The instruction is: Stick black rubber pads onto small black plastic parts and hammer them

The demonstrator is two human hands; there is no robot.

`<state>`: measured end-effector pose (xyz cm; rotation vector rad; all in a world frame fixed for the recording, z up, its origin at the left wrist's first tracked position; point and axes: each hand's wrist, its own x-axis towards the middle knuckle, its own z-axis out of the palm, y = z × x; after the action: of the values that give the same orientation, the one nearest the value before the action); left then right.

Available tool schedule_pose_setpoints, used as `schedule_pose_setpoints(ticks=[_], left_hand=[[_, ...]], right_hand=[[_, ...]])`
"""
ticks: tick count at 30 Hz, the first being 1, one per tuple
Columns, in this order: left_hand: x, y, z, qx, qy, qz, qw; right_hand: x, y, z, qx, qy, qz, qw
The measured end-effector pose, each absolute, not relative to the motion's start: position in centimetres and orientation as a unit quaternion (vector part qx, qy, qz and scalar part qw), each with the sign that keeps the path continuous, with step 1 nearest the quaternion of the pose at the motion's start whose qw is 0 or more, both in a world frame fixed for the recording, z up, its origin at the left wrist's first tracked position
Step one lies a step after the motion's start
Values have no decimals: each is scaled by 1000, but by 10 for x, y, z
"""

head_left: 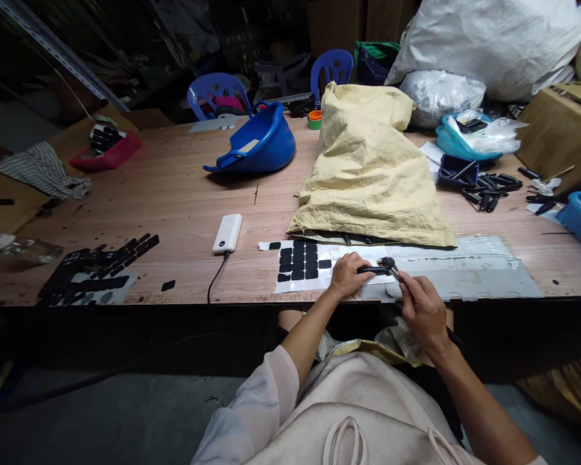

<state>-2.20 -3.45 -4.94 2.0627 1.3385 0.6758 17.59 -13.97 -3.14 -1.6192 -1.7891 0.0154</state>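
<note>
My left hand (349, 274) is closed around one end of a short black rod-like piece (370, 269) just above the table's front edge. In my right hand (422, 309) is a tool with a metal shaft (395, 272); a dark handle end shows below the palm. The tool's rounded dark head meets or overlaps the right end of the black piece; whether they touch, I cannot tell. Beside my left hand lies a white sheet (283, 287) bearing rows of black rounded stickers (298, 260). A grey plastic sheet (484, 274) lies under and right of the tool.
A large yellow sack (368, 174) lies right behind my hands. Further out are a blue basin (271, 145), a white power bank (228, 232) with a cable, loose black pieces (488, 190) and a teal basket (469, 145). Black sticker strips (89, 278) lie at left.
</note>
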Motion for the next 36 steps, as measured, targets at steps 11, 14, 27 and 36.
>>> schedule_pose_setpoints(ticks=[11,14,27,36], left_hand=[[-21,-35,-46,769,507,256,292],[-21,-37,-45,771,507,255,289],[-26,-54,-41,794,458,297,268],[-46,-162,-98,811,422,230,333]], right_hand=[[226,-111,-28,-690,-649,-58,313],[257,-86,-32,-714,-643,-75,267],[268,-66,-49,-720,-647,-88,234],[270,-65,-55,-709,-653,-106,245]])
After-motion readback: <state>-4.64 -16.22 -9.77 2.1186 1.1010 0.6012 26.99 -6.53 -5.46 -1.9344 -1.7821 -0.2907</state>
